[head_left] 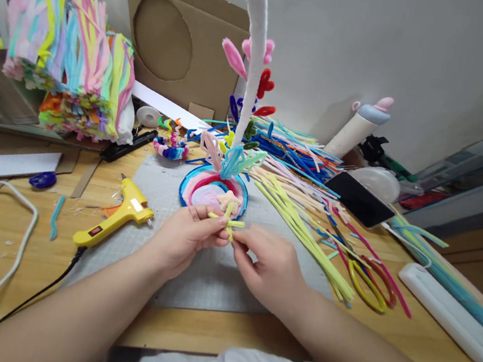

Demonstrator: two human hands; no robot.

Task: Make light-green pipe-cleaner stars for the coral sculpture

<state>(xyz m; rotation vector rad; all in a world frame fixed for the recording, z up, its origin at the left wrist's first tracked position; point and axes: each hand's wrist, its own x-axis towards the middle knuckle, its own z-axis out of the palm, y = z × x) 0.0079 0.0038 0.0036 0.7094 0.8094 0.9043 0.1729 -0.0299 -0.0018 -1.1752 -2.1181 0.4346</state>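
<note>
Between both hands is a small yellow pipe cleaner piece [236, 223] with several short arms crossing at the middle. My left hand [187, 234] pinches it between thumb and fingers. My right hand [269, 262] is closed, its thumb and forefinger pinching the lower right arm of the same piece. Just behind stands a pipe cleaner craft with a round coiled base [185, 188] in blue, pink and white. A tall white fuzzy stem [251, 81] rises above it, with coloured loops and petals around. A pale peach star [227, 198] shows at the base, partly hidden by the yellow piece.
On the left lie a yellow hot glue gun [119, 215] and a blue pipe cleaner scrap [57, 217]. Yellow-green pipe cleaners [301, 230], scissors [367, 286], a phone [360, 199] and a white power strip [447, 312] are on the right. Pipe cleaner bundles [80, 53] stand at back left.
</note>
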